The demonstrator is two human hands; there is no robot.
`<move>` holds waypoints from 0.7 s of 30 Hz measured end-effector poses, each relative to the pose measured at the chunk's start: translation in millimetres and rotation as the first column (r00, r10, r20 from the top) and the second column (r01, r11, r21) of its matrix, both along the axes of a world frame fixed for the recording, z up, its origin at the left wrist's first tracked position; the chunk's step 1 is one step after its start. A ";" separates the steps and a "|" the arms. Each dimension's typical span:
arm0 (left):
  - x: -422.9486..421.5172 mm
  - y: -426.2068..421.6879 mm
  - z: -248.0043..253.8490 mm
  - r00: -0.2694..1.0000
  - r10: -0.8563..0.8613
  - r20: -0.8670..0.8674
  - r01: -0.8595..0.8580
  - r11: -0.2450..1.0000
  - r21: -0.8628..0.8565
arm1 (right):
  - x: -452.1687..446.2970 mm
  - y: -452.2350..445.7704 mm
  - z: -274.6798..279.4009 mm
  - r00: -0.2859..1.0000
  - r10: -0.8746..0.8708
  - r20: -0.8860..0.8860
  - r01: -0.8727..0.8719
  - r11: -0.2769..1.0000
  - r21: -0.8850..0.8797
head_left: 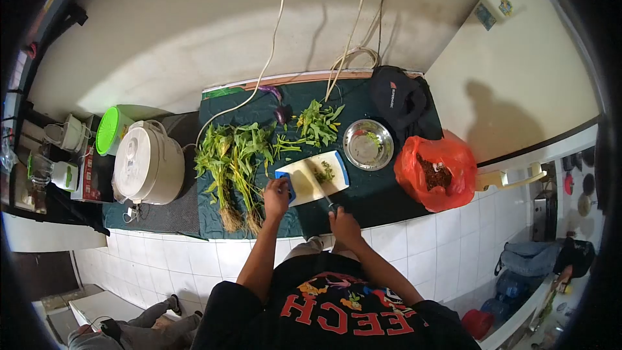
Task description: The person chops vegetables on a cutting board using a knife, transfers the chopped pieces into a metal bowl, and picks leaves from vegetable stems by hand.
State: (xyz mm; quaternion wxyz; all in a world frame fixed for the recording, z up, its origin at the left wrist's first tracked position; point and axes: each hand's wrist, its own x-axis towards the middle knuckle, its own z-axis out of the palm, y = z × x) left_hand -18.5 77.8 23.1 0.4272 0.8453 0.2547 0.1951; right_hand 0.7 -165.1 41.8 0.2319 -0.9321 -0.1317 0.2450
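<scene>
A white cutting board with blue ends lies on the dark green cloth. My right hand is wrapped round the dark handle of a knife, whose blade rests over the board. Chopped greens lie to the right of the blade. At the board's left end is my left hand, its fingers bent together near the blue edge; whatever they hold is too small to make out. Leafy greens with roots lie left of the board, and picked leaves lie above it.
A metal bowl stands right of the board, beside a red plastic bag and a black cap. Purple eggplants lie near the wall. A white rice cooker stands on the left. Another person is at the lower left.
</scene>
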 end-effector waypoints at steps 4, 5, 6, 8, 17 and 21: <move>16.4 -6.1 -8.7 0.994 -0.107 -0.001 0.107 0.990 0.096 | 24.9 -10.2 0.5 0.999 -0.022 0.034 0.022 1.000 -0.011; 27.2 -5.4 -11.1 0.996 -0.089 0.000 0.089 0.995 0.051 | 28.6 -12.9 3.2 0.999 -0.032 0.005 0.032 0.999 0.003; 38.7 -2.7 -4.8 0.996 -0.087 0.002 0.087 0.995 0.050 | 31.1 -15.1 8.6 0.999 -0.041 -0.025 0.042 0.999 0.015; 61.5 4.4 13.3 0.987 -0.059 -0.150 0.074 0.992 0.099 | 29.6 -18.4 19.9 0.999 -0.007 -0.044 0.007 1.000 -0.001; 163.9 22.2 -5.1 0.946 -0.176 -0.272 0.251 0.929 0.271 | 29.6 -40.7 30.4 0.987 0.138 -0.082 -0.131 0.988 0.076; 197.8 15.3 -15.5 0.964 -0.061 -0.259 0.112 0.976 0.185 | 37.2 -53.9 26.3 0.991 0.126 -0.032 -0.120 0.982 0.146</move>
